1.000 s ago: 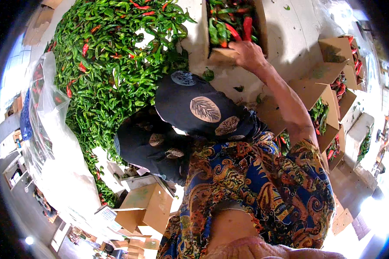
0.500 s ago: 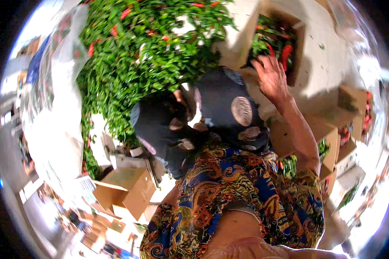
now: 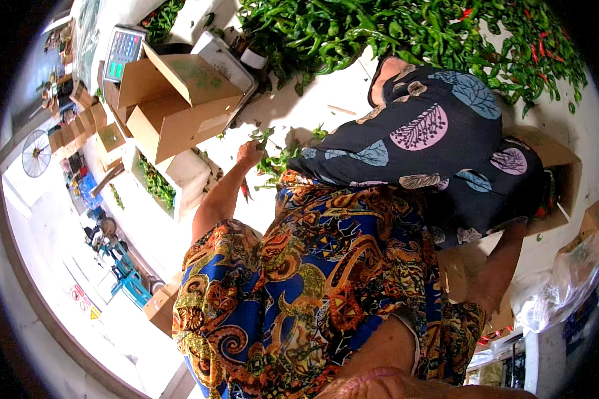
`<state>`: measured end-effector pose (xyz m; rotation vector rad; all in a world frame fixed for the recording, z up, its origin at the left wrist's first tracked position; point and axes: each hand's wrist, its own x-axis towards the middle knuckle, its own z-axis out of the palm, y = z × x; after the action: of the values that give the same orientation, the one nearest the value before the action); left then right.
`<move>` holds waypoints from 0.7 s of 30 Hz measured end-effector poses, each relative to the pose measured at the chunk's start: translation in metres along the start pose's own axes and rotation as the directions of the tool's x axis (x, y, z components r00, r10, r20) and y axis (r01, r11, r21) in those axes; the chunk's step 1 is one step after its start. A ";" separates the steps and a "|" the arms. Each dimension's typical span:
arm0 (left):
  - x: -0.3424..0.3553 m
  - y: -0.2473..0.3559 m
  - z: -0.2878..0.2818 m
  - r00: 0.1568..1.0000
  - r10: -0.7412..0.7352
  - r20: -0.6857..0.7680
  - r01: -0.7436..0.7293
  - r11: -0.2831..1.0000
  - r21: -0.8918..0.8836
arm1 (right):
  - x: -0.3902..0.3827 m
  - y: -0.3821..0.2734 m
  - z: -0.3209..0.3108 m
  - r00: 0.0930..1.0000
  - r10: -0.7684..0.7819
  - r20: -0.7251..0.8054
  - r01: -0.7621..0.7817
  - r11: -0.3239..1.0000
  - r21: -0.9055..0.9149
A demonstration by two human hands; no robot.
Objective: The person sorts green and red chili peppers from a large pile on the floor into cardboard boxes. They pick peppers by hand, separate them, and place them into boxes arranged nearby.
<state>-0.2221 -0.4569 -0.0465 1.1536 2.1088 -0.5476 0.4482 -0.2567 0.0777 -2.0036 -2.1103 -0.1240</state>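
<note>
Loose green chili peppers (image 3: 281,162) lie just right of my left hand (image 3: 249,154), the nearer one; can't tell if it's clamped on any. My right hand's hidden behind my leg (image 3: 496,199).

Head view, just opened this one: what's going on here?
A person in a patterned shirt has the left hand down at some loose greens; whether it grips any is unclear. The right hand is hidden behind the dark trousers. Beyond the knees lies a spread of green peppers with a few red ones. An open cardboard box stands near the left hand.
</note>
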 end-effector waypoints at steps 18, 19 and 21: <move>0.058 0.269 -0.079 0.594 0.802 -0.062 -0.804 0.592 -0.052 | 0.053 0.043 0.048 0.915 -0.382 0.132 0.318 0.881 0.349; 0.078 0.268 -0.098 0.484 0.860 -0.161 -0.874 0.484 -0.043 | 0.072 0.014 0.059 0.907 -0.203 0.368 0.045 0.918 0.394; 0.072 0.337 -0.133 0.334 0.925 -0.180 -0.941 0.319 -0.110 | 0.085 0.003 0.069 0.769 0.097 0.632 -0.328 0.908 0.260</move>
<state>-0.0096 -0.1556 -0.0214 2.0214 1.1000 0.2991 0.4409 -0.1590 0.0297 -2.2146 -1.9738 1.0126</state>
